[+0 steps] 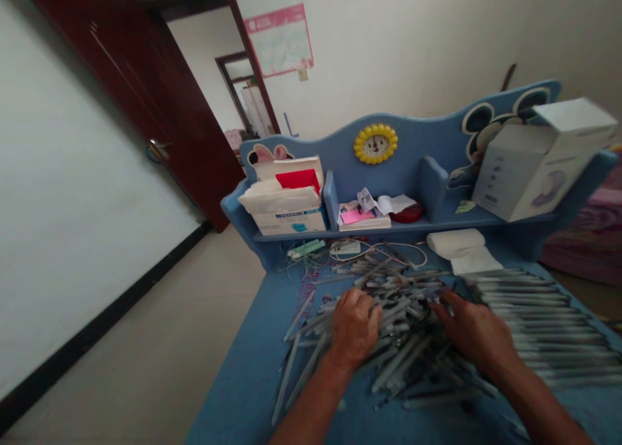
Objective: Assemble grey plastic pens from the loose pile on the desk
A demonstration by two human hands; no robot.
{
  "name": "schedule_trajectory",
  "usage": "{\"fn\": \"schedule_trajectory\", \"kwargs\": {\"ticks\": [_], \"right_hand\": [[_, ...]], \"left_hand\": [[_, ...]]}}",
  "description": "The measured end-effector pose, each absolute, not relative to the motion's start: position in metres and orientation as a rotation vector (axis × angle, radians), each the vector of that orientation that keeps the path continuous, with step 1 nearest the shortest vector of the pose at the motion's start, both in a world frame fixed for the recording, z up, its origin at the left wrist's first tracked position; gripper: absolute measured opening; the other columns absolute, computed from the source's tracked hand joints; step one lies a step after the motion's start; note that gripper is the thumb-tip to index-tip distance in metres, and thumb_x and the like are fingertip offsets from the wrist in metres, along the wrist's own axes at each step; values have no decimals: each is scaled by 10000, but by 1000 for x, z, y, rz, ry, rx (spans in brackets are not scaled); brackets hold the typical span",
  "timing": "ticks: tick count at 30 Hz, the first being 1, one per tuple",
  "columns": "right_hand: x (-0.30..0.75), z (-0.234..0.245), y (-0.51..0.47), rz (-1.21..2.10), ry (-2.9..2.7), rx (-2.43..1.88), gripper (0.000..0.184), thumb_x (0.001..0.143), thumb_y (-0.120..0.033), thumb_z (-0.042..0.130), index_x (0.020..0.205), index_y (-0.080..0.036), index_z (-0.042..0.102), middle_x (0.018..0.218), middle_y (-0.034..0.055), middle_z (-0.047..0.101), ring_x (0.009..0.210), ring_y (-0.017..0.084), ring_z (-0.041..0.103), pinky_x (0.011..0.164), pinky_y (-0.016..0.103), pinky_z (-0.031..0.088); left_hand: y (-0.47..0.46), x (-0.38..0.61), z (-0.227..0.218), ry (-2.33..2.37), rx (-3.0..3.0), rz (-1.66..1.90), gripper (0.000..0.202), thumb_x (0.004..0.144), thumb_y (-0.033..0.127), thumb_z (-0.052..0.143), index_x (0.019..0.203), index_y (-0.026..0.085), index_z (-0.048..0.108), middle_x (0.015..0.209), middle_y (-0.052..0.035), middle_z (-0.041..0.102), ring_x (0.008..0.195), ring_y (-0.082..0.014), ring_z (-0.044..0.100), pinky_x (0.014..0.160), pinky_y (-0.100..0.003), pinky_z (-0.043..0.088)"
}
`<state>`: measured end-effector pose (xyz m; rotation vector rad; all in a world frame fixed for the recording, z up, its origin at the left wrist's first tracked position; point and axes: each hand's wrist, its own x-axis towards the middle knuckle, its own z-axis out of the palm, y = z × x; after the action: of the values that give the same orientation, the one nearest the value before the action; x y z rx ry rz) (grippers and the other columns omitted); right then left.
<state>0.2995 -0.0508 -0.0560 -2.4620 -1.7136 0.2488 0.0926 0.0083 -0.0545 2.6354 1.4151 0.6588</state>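
A loose heap of pens (403, 354), with translucent pale barrels and some dark ends, spreads over the blue desk (243, 367). On the heap's left part rests my left hand (354, 325), its fingers curled down into the pens; what they hold, if anything, is hidden. My right hand (476, 331) reaches into the right part of the heap. Its thumb and forefinger are drawn together near dark pen ends, but blur hides what is between them. Beside that hand, a row of pens (558, 328) lies side by side at the right.
Behind the heap are a white paper roll (457, 243), a cable (413, 263) and a green-white strip (307, 249). The blue shelf (403, 227) bears an open carton (291, 219), papers (364, 223), a red case (407, 213) and a white box (515, 173).
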Motion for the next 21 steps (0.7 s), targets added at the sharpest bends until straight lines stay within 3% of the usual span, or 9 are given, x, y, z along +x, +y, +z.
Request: {"fn": "schedule_trajectory", "kwargs": {"ticks": [4, 12, 17, 21], "right_hand": [[299, -55, -54, 264, -1680, -2417, 300, 874, -443, 342, 918, -272, 585, 722, 56, 702, 714, 283, 664, 520, 293, 343], [293, -55, -55, 281, -1683, -2266, 254, 871, -411, 384, 890, -274, 597, 676, 17, 699, 687, 239, 669, 515, 269, 337], [298, -57, -58, 305, -1663, -2192, 242, 864, -398, 397, 845, -271, 602, 668, 11, 695, 677, 232, 666, 529, 266, 355], [302, -48, -61, 353, -1531, -2109, 263, 849, -441, 413, 916, -267, 599, 648, 5, 679, 644, 217, 647, 546, 261, 373]], "left_hand": [[38, 96, -45, 1523, 2637, 491, 221, 869, 242, 409, 810, 164, 607, 851, -65, 592, 873, -180, 541, 784, -287, 414], [107, 145, -42, 1536, 2688, 73, 158, 767, 212, 520, 826, 148, 653, 901, -114, 635, 880, -248, 579, 728, -331, 442], [110, 152, -36, 1468, 2714, -7, 170, 773, 170, 485, 828, 139, 643, 900, -129, 634, 865, -253, 591, 714, -338, 449], [83, 137, -14, 1318, 2780, 2, 164, 787, 169, 457, 860, 137, 600, 924, -119, 610, 869, -233, 580, 742, -323, 445]]}}
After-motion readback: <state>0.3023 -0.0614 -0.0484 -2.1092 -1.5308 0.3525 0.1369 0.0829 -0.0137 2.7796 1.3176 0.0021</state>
